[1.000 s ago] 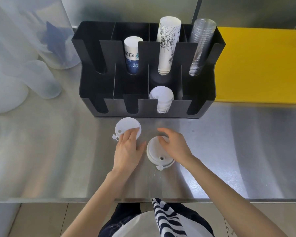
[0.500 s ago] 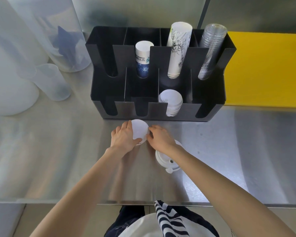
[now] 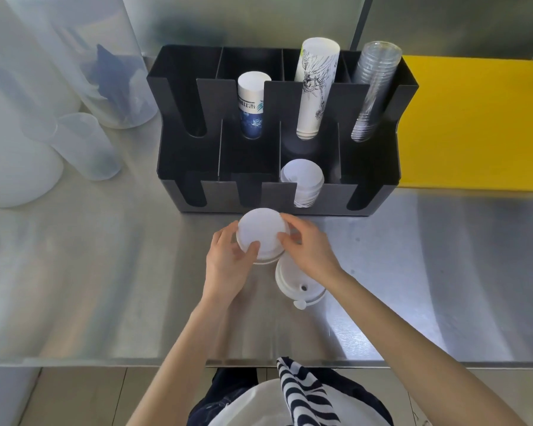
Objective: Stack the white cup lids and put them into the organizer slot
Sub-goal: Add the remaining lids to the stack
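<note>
A white cup lid (image 3: 261,231) is held between both hands just in front of the black organizer (image 3: 366,167), lifted off the steel counter. My left hand (image 3: 228,265) grips its left and near edge; my right hand (image 3: 308,247) pinches its right edge. Another white lid (image 3: 293,285), with a sip hole and a small tab, lies on the counter just below my right hand. A stack of white lids (image 3: 303,182) fills the organizer's front slot, second from the right.
Paper cup stacks (image 3: 316,87) and clear cups (image 3: 373,90) stand in the organizer's back slots. Translucent plastic containers (image 3: 83,146) crowd the left of the counter. A yellow board (image 3: 474,124) lies to the right. The counter's front edge (image 3: 105,362) runs close to my body.
My right hand left the lid on the counter and came over to the left lid. Both hands now hold that lid, lifted and moved slightly toward the organizer.
</note>
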`<state>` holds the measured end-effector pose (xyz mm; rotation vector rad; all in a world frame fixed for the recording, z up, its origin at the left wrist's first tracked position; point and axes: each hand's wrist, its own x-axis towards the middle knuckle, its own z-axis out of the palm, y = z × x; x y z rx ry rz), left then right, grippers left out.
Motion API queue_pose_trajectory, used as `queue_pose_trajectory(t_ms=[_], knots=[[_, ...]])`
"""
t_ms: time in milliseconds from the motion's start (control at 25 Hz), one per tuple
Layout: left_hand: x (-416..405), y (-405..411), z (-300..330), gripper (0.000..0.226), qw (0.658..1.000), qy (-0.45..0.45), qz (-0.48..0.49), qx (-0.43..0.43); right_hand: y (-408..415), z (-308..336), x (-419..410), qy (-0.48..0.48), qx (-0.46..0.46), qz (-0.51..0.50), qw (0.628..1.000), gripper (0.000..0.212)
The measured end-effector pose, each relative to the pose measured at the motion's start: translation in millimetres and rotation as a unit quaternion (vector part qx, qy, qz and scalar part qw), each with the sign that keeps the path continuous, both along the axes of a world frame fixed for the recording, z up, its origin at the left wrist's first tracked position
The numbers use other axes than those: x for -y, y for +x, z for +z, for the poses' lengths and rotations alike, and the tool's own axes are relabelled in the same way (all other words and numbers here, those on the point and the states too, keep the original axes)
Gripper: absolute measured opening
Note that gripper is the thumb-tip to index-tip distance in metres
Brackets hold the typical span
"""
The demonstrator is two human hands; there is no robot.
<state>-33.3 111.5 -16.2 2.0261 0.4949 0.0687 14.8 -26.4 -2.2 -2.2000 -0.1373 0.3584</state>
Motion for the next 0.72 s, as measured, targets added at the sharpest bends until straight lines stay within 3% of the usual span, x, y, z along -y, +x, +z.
queue_pose_trajectory(t_ms=[160,720], knots=[[15,-16,1,0.027,0.985,-0.156,0.057,-0.038,-16,6,27,0.043,-0.032,-0.017,0.998,0.031],[55,-31,-24,0.023,0.997,-0.043,-0.030,-0.058,-31,-32,67,0.002,-0.013,-0.076,0.997,0.031]])
